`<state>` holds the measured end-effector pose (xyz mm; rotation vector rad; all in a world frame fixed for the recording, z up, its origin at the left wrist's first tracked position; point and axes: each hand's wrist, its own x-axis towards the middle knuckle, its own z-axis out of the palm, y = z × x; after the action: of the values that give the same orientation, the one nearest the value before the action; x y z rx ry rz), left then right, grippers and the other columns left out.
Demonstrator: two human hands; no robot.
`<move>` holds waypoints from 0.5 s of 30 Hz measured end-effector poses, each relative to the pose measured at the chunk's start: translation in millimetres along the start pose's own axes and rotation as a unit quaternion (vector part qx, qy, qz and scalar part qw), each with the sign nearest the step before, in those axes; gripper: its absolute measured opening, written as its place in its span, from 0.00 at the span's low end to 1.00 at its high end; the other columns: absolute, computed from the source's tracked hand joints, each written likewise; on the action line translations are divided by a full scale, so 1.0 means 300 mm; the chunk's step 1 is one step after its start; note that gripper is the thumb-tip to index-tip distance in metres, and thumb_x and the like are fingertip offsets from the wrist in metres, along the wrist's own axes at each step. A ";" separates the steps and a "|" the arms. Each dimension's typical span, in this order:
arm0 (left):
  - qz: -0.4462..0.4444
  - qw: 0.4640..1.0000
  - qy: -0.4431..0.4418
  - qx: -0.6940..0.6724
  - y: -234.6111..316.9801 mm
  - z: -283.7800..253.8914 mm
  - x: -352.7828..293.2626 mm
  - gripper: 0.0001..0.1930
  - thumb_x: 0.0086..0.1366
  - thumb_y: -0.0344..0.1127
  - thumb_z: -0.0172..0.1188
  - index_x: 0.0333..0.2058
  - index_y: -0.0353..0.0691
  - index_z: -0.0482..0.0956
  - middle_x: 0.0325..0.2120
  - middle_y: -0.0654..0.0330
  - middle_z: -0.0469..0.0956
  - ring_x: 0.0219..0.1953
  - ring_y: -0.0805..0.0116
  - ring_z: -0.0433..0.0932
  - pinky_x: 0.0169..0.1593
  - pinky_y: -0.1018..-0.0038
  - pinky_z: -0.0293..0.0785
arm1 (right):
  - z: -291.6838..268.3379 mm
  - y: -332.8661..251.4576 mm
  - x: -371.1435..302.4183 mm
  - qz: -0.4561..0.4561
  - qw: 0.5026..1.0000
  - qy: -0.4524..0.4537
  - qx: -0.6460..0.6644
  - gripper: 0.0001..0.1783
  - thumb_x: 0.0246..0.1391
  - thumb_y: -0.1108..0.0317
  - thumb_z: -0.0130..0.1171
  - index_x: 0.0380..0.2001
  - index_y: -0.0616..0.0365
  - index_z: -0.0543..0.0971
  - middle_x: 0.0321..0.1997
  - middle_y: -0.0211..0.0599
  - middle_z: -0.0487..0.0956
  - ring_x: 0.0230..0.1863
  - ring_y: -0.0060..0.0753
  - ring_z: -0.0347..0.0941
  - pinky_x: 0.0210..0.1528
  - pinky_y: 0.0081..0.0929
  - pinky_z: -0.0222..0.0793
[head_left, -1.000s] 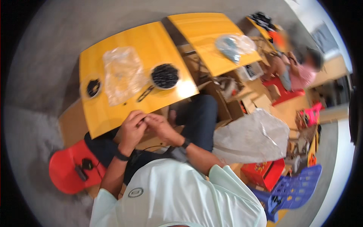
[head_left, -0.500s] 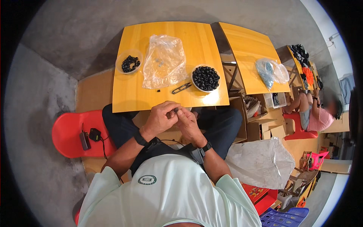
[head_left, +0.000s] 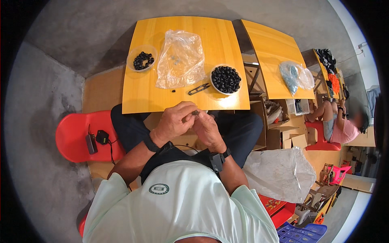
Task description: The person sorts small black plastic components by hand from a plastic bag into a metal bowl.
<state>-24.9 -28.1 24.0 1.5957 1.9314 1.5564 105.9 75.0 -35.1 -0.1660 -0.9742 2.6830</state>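
Just off the near edge of the yellow table [head_left: 139, 97], my left hand [head_left: 175, 122] and my right hand [head_left: 208, 128] meet with fingertips pinched. Between them is a small dark piece [head_left: 195, 112], mostly covered by the fingers. At the right of the tabletop a round tub [head_left: 215, 90] is full of small black bead-like parts [head_left: 226, 79] with holes. The clear tub [head_left: 129, 60] at the left holds fewer black parts [head_left: 143, 61]. Thread snips [head_left: 198, 89] lie beside the full tub, and one loose black part [head_left: 174, 91] rests near the table's front.
A clear plastic bag [head_left: 180, 60] with tiny bits inside lies mid-table. To the left, a red stool [head_left: 69, 137] carries black devices. On the right stand a second yellow table [head_left: 271, 52], cardboard boxes [head_left: 279, 137] and a white sack [head_left: 283, 172]. Another person [head_left: 344, 131] sits at far right.
The view has shifted slightly, so the table appears higher in the picture. Both hands stay together at the small dark piece, their fingers slightly changed in pose.
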 end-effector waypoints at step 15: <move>0.076 0.995 -0.020 0.068 -0.016 0.019 -0.008 0.14 0.53 0.21 0.61 0.41 0.34 0.78 0.37 0.52 0.79 0.38 0.52 0.80 0.40 0.65 0.78 | 0.006 0.036 -0.010 0.002 0.998 0.053 0.023 0.21 0.68 0.56 0.52 0.55 0.60 0.73 0.54 0.31 0.75 0.58 0.29 0.69 0.62 0.33 0.64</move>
<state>-23.0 -26.0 16.7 1.8536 1.9736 1.4628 106.0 65.2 -40.8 -0.2969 -0.8802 2.6672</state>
